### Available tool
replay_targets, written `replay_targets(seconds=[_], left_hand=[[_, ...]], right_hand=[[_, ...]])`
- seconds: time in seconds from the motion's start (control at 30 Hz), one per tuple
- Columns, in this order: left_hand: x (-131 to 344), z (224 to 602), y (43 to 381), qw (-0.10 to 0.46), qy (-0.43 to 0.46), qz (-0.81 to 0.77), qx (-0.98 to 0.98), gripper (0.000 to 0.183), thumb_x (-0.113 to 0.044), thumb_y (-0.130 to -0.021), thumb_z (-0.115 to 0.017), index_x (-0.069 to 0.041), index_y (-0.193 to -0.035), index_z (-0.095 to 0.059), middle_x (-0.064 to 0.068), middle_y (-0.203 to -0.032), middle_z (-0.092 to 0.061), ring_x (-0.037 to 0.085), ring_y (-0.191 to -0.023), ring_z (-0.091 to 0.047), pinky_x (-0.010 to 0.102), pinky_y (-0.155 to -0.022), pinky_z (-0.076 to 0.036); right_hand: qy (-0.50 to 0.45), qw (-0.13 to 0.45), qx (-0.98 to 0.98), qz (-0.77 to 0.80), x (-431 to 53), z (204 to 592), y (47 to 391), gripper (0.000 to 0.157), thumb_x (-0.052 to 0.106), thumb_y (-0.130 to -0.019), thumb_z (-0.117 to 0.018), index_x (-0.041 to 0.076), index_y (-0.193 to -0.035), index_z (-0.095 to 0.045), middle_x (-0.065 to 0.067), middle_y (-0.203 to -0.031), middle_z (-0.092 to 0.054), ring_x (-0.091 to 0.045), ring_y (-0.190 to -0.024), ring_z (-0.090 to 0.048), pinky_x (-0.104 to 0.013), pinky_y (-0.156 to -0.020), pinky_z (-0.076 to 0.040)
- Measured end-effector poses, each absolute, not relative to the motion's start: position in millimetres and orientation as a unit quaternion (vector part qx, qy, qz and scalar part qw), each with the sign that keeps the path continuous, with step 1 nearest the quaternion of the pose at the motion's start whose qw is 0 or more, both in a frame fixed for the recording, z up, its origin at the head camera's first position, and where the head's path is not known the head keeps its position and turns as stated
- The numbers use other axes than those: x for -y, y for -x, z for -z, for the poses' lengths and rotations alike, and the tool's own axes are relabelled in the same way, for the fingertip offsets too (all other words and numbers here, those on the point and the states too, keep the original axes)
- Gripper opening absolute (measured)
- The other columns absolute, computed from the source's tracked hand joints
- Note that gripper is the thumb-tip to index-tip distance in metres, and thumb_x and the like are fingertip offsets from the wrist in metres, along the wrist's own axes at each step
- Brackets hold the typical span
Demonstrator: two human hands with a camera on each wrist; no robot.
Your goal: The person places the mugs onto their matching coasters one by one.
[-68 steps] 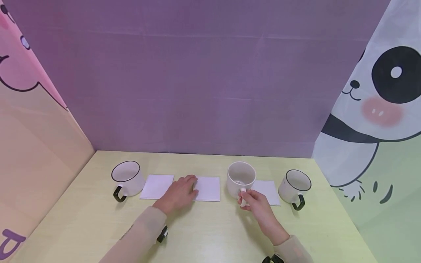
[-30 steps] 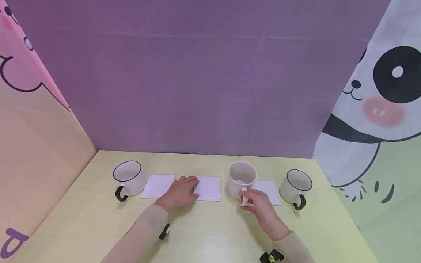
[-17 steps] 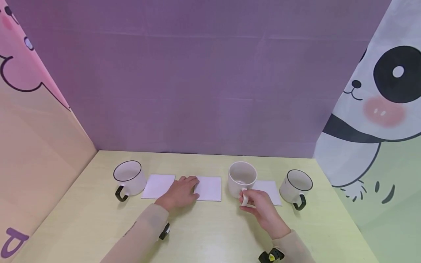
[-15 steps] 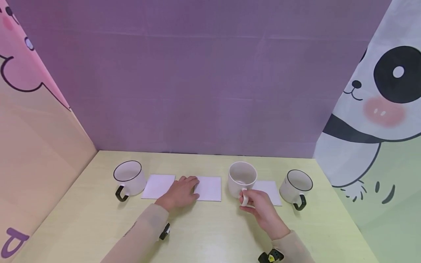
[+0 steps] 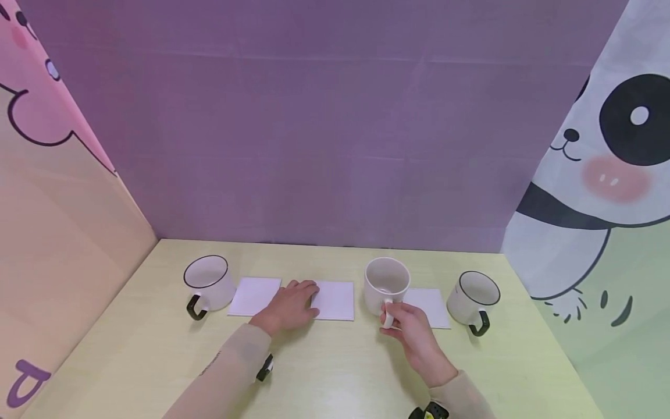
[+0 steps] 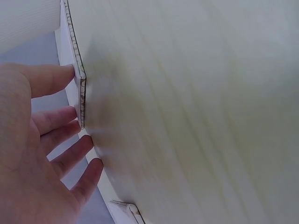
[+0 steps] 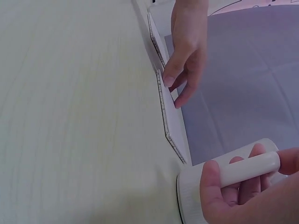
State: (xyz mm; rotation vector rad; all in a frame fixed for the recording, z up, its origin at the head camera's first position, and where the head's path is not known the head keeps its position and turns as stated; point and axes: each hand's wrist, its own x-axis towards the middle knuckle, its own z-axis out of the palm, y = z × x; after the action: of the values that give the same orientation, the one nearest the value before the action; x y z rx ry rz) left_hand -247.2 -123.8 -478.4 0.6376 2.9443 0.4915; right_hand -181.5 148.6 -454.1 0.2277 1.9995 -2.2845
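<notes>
My left hand [image 5: 289,305] rests with relaxed, spread fingers at the left edge of the middle white square board [image 5: 335,302]. In the left wrist view its thumb and a fingertip touch that board's edge [image 6: 74,51]. An all-white mug [image 5: 374,297] stands upright between the middle board and the right white board [image 5: 428,305], partly covering the latter. With thumb and fingers, my right hand [image 5: 413,334] grips the mug's handle [image 7: 250,169]. The mug seems to stand on the table. Its inside looks empty.
A white mug with black rim and handle [image 5: 217,294] stands at the left, beside another white board [image 5: 253,295]. A similar black-handled mug [image 5: 463,308] stands at the right. Behind the pale wooden table [image 5: 335,372] hangs a purple backdrop [image 5: 324,145], with printed side panels.
The whole head view has shifted slightly, so things appear a little further right. My left hand stays at the board, and my right hand keeps its grip on the mug handle.
</notes>
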Motion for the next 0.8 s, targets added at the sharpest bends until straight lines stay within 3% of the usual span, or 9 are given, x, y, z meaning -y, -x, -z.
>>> replay_targets(seconds=[0.8], left_hand=[[125.1,479.7,249.3,0.045,-0.214,-0.165,-0.962,0.053,-0.030,-0.095,-0.067,-0.004,-0.140,-0.057,0.011,-0.147,-0.052,0.035,-0.130,-0.048,0.057,-0.103,-0.042]], right_hand=[[-0.069,0.030,-0.655,0.752,-142.7,457.8,180.7,0.021,0.003,-0.101,-0.056,-0.016,-0.107,-0.060,-0.005,-0.084,-0.063,-0.013,-0.084,-0.061,-0.037,-0.080,-0.057]])
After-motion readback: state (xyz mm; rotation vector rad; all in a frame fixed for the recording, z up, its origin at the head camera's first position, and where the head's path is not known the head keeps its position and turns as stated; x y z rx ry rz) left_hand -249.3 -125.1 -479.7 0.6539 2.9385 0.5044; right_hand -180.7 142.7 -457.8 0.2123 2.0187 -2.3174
